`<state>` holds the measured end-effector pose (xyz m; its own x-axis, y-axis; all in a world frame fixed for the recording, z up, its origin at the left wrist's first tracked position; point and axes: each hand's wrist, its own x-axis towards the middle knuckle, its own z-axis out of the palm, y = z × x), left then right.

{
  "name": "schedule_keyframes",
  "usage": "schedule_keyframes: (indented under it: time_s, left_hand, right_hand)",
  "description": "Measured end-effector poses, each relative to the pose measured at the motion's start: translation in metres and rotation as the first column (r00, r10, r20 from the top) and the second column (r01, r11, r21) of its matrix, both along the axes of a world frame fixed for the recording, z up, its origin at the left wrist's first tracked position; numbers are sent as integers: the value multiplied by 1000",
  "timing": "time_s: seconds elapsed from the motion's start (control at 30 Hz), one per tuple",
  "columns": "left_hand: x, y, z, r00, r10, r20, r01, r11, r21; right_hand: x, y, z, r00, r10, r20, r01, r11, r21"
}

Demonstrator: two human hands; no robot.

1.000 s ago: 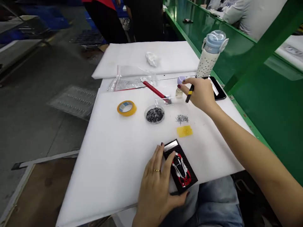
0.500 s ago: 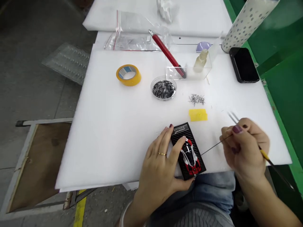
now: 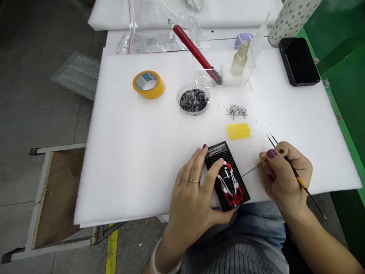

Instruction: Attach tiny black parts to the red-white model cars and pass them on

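Observation:
A small red, white and black model car (image 3: 229, 183) sits on a black carbon-pattern base (image 3: 225, 156) near the front edge of the white foam sheet (image 3: 137, 144). My left hand (image 3: 194, 194) grips the left side of that base, fingers on top, thumb at its front. My right hand (image 3: 283, 177) is closed in a pinch to the right of the car. It holds black tweezers (image 3: 272, 139) with a yellow band and a thin dark needle-like tool (image 3: 251, 172) whose tip reaches the car's side.
On the foam lie a yellow sticky patch (image 3: 238, 131), a heap of tiny dark pins (image 3: 236, 111), a clear dish of pins (image 3: 193, 99), a yellow tape roll (image 3: 148, 84), a red-handled tool (image 3: 195, 51) in a clear box with a small bottle (image 3: 240, 59), and a black phone (image 3: 299, 61).
My right hand came back from the far clear box to the front, beside the car, carrying the tweezers. The view tilted down. My left hand stayed on the base.

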<state>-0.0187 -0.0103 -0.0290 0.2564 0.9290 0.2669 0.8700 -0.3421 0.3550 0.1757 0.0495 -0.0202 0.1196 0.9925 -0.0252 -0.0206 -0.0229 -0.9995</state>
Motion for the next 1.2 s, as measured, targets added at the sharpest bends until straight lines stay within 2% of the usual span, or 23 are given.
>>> schedule_keyframes:
  time_s: [0.1,0.17,0.2,0.27,0.33,0.4,0.47,0.5,0.57,0.77,0.9,1.0,1.07,1.13,1.2]
  left_hand:
    - [0,0,0,1000,1,-3,-1,1000,-7]
    - [0,0,1,1000,0,-4,0,1000,-9]
    - [0,0,1,1000,-3,-5,3,1000,-8]
    - [0,1,1,1000,-17,-12,17,1000,-6]
    - [0,1,0,999,-31,-19,31,1000,-1]
    - [1,2,-1,999,-31,-17,32,999,16]
    - [1,2,-2,1000,-27,-5,28,998,48]
    - [1,2,-2,1000,-29,0,29,998,63]
    - [1,2,-3,999,-36,9,35,996,80]
    - [-1,2,-3,998,-60,-1,60,992,111]
    - [-4,3,-4,996,-86,-2,85,987,135]
    - [-6,3,-4,992,-115,48,107,984,142]
    - [-8,1,-3,988,-132,83,122,986,116]
    - [-10,-1,-1,983,-135,124,126,989,76]
    - [-12,-3,2,976,-130,176,124,991,44]
  right_hand:
    - [-2,4,6,997,-45,-63,47,998,37]
    - [0,15,17,990,-123,-77,133,980,150]
    - [1,23,24,983,-180,-38,183,952,245]
    - [6,46,42,938,-317,141,221,860,460]
    - [8,76,62,842,-406,356,127,790,600]
    - [6,108,77,763,-416,494,-1,765,645]
    - [1,138,85,753,-403,520,-92,718,690]
    - [-3,150,86,759,-412,503,-109,682,723]
    - [-10,168,84,766,-409,496,-136,651,747]
    - [-18,192,71,725,-391,567,-166,699,695]
    - [-14,193,75,717,-282,638,-207,787,581]
    - [-3,177,80,816,-227,532,-184,770,610]
    - [10,161,81,900,-132,415,-165,779,605]
    - [25,146,76,938,13,347,-194,848,493]
    - [40,137,67,932,151,330,-265,904,336]
